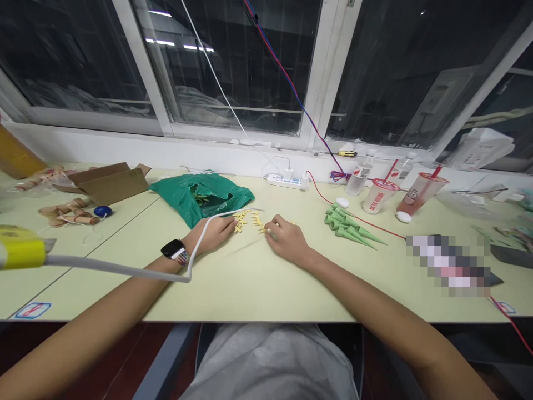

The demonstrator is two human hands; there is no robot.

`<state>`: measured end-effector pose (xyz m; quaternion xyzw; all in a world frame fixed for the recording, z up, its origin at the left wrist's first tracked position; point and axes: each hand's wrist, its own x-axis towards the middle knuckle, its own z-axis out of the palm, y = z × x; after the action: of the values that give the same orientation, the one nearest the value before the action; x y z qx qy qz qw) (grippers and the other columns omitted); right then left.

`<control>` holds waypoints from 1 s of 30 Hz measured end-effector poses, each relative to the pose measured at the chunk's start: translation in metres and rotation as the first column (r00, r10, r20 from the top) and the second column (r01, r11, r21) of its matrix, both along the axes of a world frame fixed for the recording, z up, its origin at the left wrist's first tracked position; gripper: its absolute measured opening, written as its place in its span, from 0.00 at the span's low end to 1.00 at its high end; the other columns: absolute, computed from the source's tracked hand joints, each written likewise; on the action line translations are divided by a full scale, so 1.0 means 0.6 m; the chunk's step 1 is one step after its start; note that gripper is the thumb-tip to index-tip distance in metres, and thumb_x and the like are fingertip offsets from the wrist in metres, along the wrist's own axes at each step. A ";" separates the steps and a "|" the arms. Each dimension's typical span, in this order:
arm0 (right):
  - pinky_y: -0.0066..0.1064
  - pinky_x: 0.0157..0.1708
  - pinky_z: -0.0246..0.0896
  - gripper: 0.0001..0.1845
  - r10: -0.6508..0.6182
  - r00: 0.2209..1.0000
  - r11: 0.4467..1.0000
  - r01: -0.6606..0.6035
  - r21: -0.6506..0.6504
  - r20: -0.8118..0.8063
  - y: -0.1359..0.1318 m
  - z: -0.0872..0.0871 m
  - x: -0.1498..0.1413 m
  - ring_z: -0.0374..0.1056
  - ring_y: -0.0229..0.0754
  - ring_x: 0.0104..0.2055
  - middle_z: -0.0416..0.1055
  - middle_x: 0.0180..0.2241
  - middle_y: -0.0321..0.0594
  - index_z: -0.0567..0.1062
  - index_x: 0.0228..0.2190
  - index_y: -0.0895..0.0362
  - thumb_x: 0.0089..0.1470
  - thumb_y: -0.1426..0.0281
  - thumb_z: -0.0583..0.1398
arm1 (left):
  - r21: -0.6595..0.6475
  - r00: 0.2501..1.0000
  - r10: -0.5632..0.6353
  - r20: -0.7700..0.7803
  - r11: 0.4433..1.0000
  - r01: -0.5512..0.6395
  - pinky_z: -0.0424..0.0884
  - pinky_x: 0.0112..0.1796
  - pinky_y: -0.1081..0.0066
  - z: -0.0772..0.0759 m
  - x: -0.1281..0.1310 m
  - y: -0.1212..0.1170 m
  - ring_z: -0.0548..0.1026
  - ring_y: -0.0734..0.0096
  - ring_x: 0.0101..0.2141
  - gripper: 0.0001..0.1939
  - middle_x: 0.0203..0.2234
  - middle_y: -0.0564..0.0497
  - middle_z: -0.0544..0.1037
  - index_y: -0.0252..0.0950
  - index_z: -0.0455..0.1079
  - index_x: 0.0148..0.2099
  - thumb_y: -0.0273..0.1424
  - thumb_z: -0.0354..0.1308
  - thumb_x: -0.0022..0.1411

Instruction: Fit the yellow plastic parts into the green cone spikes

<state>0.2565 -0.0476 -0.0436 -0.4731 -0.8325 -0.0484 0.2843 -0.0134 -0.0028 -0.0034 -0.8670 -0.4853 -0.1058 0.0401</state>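
My left hand (217,232) lies on the pale green table (250,283) with its fingers curled at the left edge of a scatter of small yellow pieces (249,220). A smartwatch (174,249) sits on that wrist. My right hand (286,240) rests just right of the pieces, fingers bent and pinched together over something too small to name. A white cable (200,239) runs across my left wrist.
An open green plastic bag (200,195) lies behind my left hand. Green cones (350,226) are piled to the right, with two drink cups (418,193), a bottle (358,179) and a power strip (287,181) near the window. Cardboard (109,182) and wooden parts (69,214) lie far left.
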 end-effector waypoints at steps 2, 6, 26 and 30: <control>0.32 0.32 0.55 0.10 0.008 1.000 1.000 -0.009 0.016 0.013 0.008 0.000 -0.003 0.69 0.43 0.42 0.72 0.45 0.42 0.76 0.44 0.52 0.67 0.68 0.55 | 0.042 0.998 0.013 -0.061 0.999 -0.010 0.60 0.31 0.64 -0.002 -0.001 0.001 0.78 0.56 0.32 0.25 0.31 0.44 0.81 0.40 0.74 0.41 0.44 0.38 0.76; 0.33 0.36 0.57 0.09 0.018 1.000 1.000 -0.019 0.023 0.024 0.026 -0.003 -0.011 0.68 0.44 0.44 0.73 0.41 0.42 0.77 0.40 0.53 0.67 0.70 0.56 | 0.100 0.986 0.054 -0.158 0.994 -0.038 0.61 0.31 0.63 -0.003 0.003 0.000 0.79 0.53 0.32 0.27 0.31 0.41 0.82 0.37 0.75 0.42 0.42 0.36 0.76; 0.34 0.39 0.61 0.09 -0.061 0.995 0.998 0.062 0.008 -0.085 0.042 0.009 0.003 0.69 0.45 0.47 0.75 0.41 0.43 0.76 0.41 0.53 0.67 0.68 0.55 | 0.106 0.974 0.110 -0.195 0.990 -0.091 0.56 0.29 0.63 0.014 0.017 -0.022 0.78 0.54 0.29 0.27 0.29 0.39 0.81 0.35 0.74 0.39 0.41 0.36 0.75; 0.34 0.40 0.59 0.10 -0.189 0.960 0.980 0.199 0.027 -0.207 0.036 0.027 0.082 0.69 0.45 0.43 0.74 0.37 0.42 0.76 0.37 0.54 0.65 0.72 0.55 | 0.064 0.991 0.041 -0.130 0.997 -0.033 0.52 0.27 0.64 0.017 0.020 -0.028 0.75 0.59 0.27 0.24 0.25 0.45 0.79 0.38 0.71 0.34 0.45 0.41 0.73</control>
<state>0.3058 -0.0261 -0.0277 -0.5481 -0.7471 -0.0470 0.3731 -0.0017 -0.0196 0.0068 -0.8612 -0.4942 -0.0626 0.1009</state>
